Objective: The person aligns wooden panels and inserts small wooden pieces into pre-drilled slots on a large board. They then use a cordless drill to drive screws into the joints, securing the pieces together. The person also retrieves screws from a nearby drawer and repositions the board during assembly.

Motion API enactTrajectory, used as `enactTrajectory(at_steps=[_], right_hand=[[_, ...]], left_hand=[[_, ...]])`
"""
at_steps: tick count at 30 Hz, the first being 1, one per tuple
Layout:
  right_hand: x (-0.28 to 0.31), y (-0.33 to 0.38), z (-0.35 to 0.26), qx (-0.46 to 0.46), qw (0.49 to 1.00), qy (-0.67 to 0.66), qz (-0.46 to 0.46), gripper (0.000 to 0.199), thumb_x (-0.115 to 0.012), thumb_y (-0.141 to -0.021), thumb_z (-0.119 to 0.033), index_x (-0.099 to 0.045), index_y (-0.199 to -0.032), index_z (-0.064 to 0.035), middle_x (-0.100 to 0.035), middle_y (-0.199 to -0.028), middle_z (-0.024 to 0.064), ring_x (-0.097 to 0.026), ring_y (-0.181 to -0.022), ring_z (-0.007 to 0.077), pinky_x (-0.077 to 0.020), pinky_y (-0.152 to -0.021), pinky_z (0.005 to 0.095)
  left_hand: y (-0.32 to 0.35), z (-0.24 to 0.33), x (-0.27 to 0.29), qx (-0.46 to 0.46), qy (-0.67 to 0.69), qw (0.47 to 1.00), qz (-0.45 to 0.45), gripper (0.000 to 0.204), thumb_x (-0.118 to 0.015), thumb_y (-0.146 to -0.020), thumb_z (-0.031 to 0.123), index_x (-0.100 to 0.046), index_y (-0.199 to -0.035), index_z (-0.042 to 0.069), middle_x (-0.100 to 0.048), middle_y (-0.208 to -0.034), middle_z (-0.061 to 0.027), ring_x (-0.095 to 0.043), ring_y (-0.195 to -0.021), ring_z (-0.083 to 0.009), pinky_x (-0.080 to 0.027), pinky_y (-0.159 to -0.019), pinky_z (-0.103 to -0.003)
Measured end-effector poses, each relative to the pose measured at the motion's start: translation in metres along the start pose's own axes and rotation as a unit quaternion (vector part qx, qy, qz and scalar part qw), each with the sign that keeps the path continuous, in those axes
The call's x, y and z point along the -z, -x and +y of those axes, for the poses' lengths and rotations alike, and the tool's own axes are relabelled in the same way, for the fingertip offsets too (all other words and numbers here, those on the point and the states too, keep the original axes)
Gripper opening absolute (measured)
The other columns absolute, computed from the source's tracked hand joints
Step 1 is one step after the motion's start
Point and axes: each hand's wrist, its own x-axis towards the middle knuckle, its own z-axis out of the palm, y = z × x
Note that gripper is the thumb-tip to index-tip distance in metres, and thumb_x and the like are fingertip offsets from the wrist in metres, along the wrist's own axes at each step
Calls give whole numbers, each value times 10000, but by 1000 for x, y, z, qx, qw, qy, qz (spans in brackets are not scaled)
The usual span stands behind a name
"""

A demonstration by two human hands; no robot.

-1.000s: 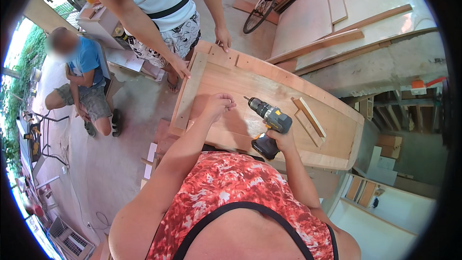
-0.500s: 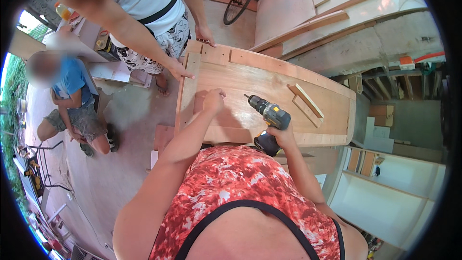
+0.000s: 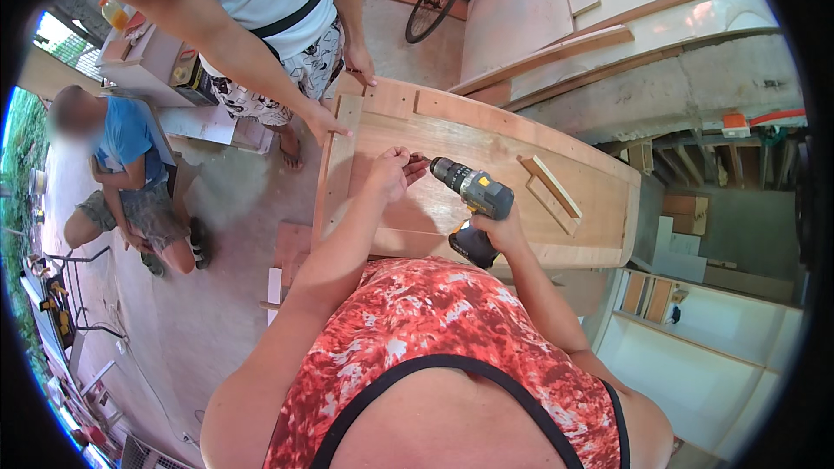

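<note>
Head view, looking down. Right hand (image 3: 497,230) closed around the grip of a yellow-and-black cordless drill (image 3: 469,204), chuck aimed left toward the fingertips of the left hand (image 3: 393,170). Left hand pinched, fingers curled together just ahead of the bit; held item too small to identify, possibly a screw. Both hands over the long plywood panel (image 3: 486,165), drill held just above its surface near the left end. Two short wooden strips (image 3: 551,191) lying on the panel to the right of the drill. Second person's hand (image 3: 323,124) pressed on the panel's left edge batten, another hand (image 3: 360,61) resting at the far corner. Seated person (image 3: 122,182) well apart on the left; bicycle wheel (image 3: 434,9) beyond the panel.

Risks, as judged: bit close to the pinching fingertips, so a slip or early trigger pull could catch them; a tilted drill could drive crooked or skid across the plywood; panel could shift if the helper's hold eased.
</note>
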Motion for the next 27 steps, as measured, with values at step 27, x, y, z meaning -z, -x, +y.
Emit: enactTrajectory(at_steps=[27], right_hand=[[-37,-189,-54,-93,976,164,-111,475,-697,-658,-53,-638,-1126,2,-661,-810,61,-621,-644,153,-502,-607,319]], left_hand=[[-139,7,-21,-43,391,914,101,198,-479,-1082,182,-654,-1044,98,-727,-928,-35,-701,-798,-170,-586,-811,-360]])
